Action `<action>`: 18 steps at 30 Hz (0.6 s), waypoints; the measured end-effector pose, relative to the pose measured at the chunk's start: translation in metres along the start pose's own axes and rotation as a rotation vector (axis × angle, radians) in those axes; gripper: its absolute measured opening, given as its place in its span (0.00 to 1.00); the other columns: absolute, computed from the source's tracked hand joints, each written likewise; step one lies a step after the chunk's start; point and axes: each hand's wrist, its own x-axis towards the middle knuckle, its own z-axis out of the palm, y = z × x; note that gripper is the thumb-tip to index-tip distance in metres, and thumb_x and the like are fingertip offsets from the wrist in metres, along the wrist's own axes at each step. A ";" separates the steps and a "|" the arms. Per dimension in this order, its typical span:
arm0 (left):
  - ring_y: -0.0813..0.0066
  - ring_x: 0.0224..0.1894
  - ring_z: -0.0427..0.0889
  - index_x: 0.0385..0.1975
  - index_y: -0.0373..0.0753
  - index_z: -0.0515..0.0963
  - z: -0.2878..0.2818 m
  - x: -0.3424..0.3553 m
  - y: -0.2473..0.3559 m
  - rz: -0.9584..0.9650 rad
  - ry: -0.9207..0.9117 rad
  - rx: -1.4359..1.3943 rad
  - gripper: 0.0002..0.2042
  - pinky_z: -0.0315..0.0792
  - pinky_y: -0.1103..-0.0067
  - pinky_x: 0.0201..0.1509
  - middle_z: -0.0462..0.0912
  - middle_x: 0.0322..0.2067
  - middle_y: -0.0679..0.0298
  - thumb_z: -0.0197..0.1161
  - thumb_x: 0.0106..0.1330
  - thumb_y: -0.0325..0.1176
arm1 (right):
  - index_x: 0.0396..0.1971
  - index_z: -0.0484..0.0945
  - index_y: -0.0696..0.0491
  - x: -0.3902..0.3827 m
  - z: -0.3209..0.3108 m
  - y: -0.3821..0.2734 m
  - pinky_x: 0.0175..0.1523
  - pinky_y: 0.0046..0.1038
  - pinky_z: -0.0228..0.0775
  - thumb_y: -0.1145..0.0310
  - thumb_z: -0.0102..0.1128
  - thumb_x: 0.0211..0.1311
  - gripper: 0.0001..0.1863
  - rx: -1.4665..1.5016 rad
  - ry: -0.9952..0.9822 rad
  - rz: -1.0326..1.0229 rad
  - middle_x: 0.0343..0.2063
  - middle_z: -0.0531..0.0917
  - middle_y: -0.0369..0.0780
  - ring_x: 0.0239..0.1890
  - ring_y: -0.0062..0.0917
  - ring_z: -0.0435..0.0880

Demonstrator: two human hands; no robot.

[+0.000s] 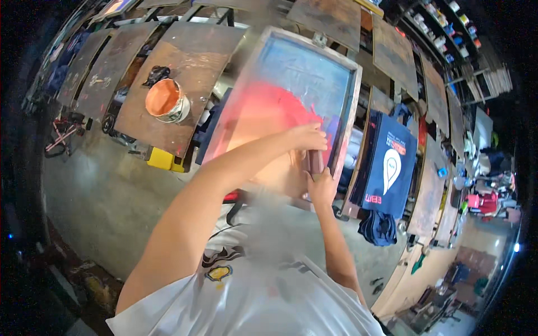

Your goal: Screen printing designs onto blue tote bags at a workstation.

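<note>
A screen-printing frame (352, 106) lies in front of me, with blue mesh showing at its far end and red ink (277, 101) spread across the left and middle. On the mesh, near the frame's right side, is a squeegee (315, 162). My left hand (309, 136) is closed on its far end, the arm reaching across the frame. At the near end my right hand (322, 187) grips the same squeegee. Part of the squeegee's blade is hidden by my hands.
To the left, a bucket (178, 112) with an orange inside stands on a brown board (140, 101), a black plastic bag (157, 75) behind it. Navy tote bags (400, 145) with a white print lie stacked on the right. More boards line both sides; shelves (434, 33) hold containers at the far right.
</note>
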 end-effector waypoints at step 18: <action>0.68 0.56 0.74 0.49 0.49 0.77 -0.042 -0.200 -0.055 -0.695 0.098 -0.262 0.33 0.63 0.65 0.54 0.79 0.45 0.70 0.79 0.37 0.44 | 0.45 0.77 0.53 0.100 0.030 -0.156 0.48 0.47 0.80 0.47 0.71 0.52 0.29 -0.057 -0.300 -0.426 0.42 0.86 0.49 0.43 0.47 0.87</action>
